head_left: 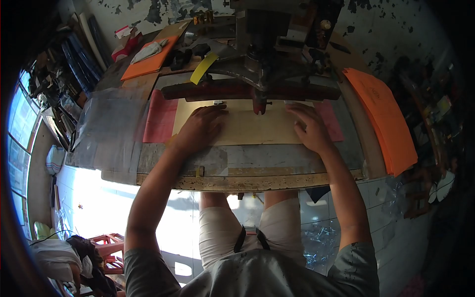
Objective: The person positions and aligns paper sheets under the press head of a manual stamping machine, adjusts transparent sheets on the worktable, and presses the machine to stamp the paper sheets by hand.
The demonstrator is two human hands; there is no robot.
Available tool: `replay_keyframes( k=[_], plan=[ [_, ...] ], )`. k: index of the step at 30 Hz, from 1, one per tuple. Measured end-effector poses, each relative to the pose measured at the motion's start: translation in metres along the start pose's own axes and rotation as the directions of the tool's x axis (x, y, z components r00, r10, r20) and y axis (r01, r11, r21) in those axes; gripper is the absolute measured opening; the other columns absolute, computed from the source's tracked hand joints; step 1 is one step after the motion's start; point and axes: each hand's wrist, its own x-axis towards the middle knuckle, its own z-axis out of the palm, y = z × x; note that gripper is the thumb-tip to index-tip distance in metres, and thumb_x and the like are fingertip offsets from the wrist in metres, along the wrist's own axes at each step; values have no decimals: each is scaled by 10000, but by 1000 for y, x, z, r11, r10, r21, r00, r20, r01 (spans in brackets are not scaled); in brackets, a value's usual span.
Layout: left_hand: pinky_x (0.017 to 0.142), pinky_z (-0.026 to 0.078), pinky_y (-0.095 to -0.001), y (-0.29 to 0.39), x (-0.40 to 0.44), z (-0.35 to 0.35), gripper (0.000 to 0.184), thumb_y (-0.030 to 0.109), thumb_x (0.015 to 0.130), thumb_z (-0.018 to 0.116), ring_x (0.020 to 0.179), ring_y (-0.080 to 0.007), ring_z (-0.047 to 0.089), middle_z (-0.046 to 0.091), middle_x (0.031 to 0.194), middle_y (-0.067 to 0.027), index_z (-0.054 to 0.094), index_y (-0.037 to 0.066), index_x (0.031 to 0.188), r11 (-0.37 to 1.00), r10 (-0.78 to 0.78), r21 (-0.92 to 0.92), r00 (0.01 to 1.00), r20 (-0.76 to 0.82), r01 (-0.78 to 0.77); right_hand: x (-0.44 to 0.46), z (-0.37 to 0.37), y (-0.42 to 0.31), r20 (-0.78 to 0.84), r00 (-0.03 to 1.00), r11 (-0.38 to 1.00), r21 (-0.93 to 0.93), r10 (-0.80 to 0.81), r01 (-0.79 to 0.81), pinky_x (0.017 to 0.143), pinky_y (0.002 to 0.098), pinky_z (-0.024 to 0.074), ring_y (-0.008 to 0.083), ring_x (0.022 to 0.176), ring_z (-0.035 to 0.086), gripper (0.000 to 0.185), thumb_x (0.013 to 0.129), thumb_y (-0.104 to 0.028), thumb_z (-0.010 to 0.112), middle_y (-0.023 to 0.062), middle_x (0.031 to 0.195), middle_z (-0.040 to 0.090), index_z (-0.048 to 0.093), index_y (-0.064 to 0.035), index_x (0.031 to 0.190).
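Observation:
A pale yellow sheet [257, 129] lies on the machine's bed, with red-pink material [161, 119] showing at its left and right ends. My left hand [202, 127] rests flat on the sheet's left part, fingers stretched toward the machine. On the right part lies my right hand [309, 127], its fingers spread and its thumb apart. Above and just beyond both hands is the dark press head [252, 90], a long curved bar with a reddish edge. A yellow strip [204, 68] hangs at its left side.
Orange sheets [381, 119] are stacked at the right. Clear plastic sheets [109, 131] lie at the left. Behind them, a whitish glove [148, 51] rests on an orange sheet [153, 64]. The wooden table edge [267, 182] runs in front of my legs. A red stool [109, 252] stands lower left.

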Motion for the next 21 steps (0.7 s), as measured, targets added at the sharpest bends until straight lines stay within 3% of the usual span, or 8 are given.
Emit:
replay_keyframes(
  k=[4, 8, 17, 21],
  plan=[
    [1151, 511, -486, 3, 2, -1, 335, 156, 989, 712, 1329, -378, 645, 682, 1461, -131, 739, 84, 1315, 1000, 29, -13, 999, 38, -28, -1, 3, -4, 65, 997, 998, 57, -45, 41, 1176, 457, 480, 299, 1397, 607, 291, 935, -42, 724, 71, 1480, 680, 763, -88, 1220],
    [1141, 521, -481, 9, 3, -4, 301, 150, 985, 722, 1321, -371, 650, 668, 1488, -104, 755, 52, 1268, 997, 72, -32, 996, 47, -70, -1, 2, -5, 79, 995, 998, 24, -59, 57, 1147, 453, 488, 299, 1345, 641, 222, 966, -68, 726, 66, 1442, 702, 779, -82, 1181],
    [1210, 468, -486, 16, 1, -4, 408, 220, 1022, 708, 1402, -375, 594, 655, 1516, -132, 715, 83, 1406, 998, -2, 62, 995, 100, -5, 0, 3, -2, 78, 993, 996, 30, -86, 84, 1124, 453, 481, 291, 1296, 667, 157, 1024, -120, 691, 63, 1389, 738, 780, -68, 1142],
    [1185, 479, -471, 19, 0, -4, 396, 250, 1016, 704, 1326, -387, 640, 694, 1444, -165, 736, 43, 1353, 998, -3, 65, 998, 59, -1, -1, 3, -5, 100, 991, 996, 32, -87, 85, 1127, 455, 478, 283, 1304, 664, 143, 1038, -120, 677, 54, 1386, 741, 767, -68, 1137]
  ],
)
